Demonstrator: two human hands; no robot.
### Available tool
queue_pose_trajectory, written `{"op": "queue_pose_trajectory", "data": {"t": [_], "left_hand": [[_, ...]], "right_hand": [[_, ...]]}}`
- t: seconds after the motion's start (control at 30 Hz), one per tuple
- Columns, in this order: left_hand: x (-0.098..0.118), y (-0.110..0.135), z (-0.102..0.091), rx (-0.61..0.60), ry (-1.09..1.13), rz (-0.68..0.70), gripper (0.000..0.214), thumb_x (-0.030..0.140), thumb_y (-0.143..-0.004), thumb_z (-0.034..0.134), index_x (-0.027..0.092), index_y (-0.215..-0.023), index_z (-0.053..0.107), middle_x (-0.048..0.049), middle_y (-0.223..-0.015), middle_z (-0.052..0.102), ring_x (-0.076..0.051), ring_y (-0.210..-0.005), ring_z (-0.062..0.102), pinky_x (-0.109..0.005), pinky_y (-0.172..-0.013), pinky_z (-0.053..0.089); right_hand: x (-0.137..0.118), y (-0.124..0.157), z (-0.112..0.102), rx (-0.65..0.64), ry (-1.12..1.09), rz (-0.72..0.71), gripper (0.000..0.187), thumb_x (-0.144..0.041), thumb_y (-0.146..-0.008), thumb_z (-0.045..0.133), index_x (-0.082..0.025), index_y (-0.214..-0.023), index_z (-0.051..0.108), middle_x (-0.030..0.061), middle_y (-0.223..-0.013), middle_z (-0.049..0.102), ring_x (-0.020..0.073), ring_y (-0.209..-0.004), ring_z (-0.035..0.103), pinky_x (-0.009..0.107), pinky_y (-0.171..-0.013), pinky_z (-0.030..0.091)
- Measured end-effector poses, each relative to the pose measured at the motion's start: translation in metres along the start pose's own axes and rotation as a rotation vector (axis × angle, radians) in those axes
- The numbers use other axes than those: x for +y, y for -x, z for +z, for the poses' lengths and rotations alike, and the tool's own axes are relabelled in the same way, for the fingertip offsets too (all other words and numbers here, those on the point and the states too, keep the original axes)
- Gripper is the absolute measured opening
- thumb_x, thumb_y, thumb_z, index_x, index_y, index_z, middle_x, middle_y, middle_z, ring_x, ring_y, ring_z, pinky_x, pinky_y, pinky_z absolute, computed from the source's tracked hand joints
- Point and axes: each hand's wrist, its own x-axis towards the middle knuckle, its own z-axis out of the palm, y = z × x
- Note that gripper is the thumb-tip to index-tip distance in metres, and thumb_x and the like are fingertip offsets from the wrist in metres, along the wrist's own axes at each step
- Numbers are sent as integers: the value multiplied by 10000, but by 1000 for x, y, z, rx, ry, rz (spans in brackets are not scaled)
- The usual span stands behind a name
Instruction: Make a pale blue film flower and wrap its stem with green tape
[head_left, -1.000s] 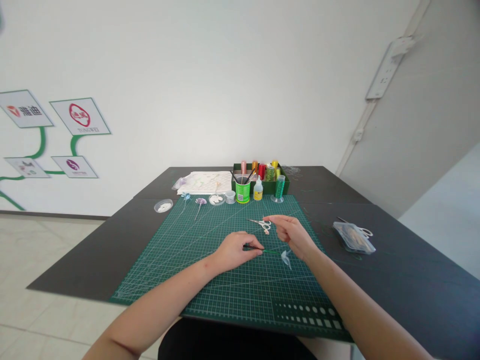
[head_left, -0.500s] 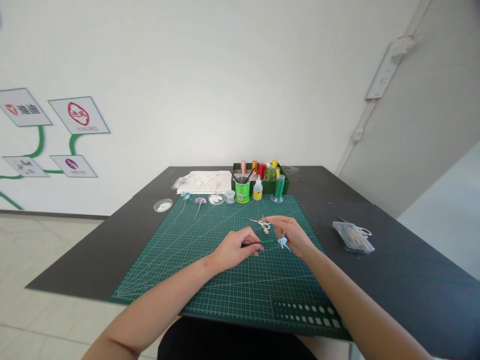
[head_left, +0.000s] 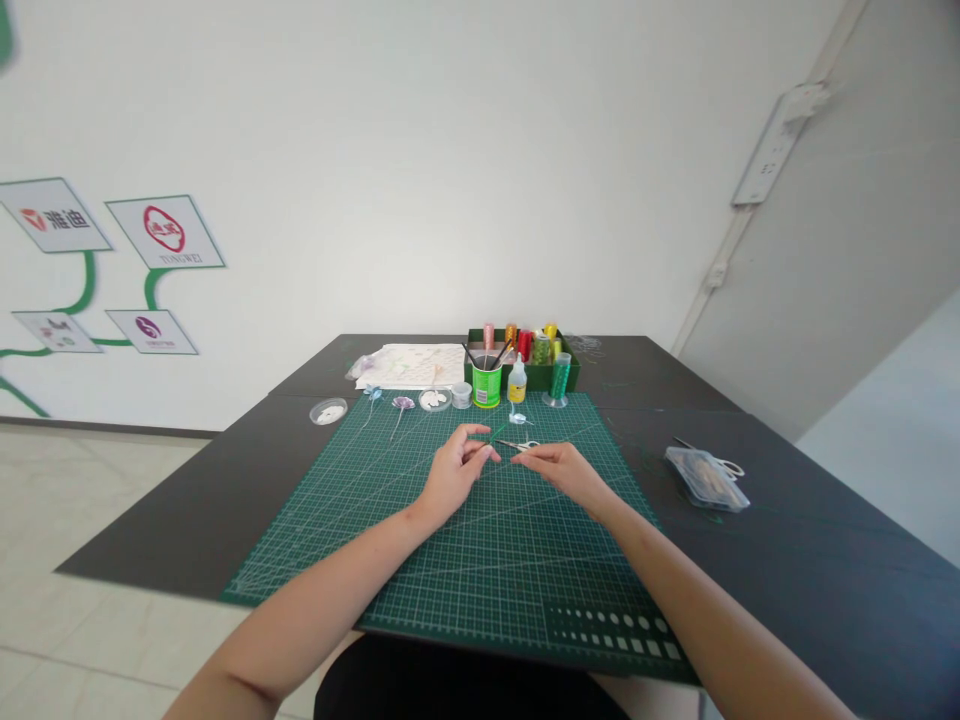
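Note:
My left hand (head_left: 454,468) is over the cutting mat (head_left: 450,560), thumb and fingers closed around a thin stick, dark with a green end (head_left: 499,433). Facing it, my right hand (head_left: 564,470) has thumb and fingertips pinched together; what is between them, if anything, is too small to make out. Just beyond the fingertips are small white-handled scissors (head_left: 516,444), partly covered by my right hand. A pale blue flower (head_left: 519,419) on a stem is past the scissors, near the glue bottle (head_left: 517,382).
A green can (head_left: 487,386) of dark tools and a green thread spool (head_left: 560,376) line the mat's back edge. Behind them is a box of spools (head_left: 574,378). Blue (head_left: 373,394) and purple (head_left: 403,403) flowers lie left. A plastic case (head_left: 705,478) is at right.
The blue flower has gone from beside my right hand to the mat near the glue bottle. Both hands have shifted left and away from me, and the green-ended stick now points up.

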Motion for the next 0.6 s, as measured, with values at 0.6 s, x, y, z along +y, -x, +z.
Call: {"op": "queue_pose_trajectory", "data": {"t": [0.6], "left_hand": [[-13,-8,-1,-37,118,-132,355,488,-839,655,169,-964,564,-51,-829,751,-61,-415,457,-188,-400,304]], "right_hand": [[28,-17,-6,434,74,-210,281,-497,-794,608,-224,-860,609,60,-938,662,266,-974,593,412,-914,441]]}}
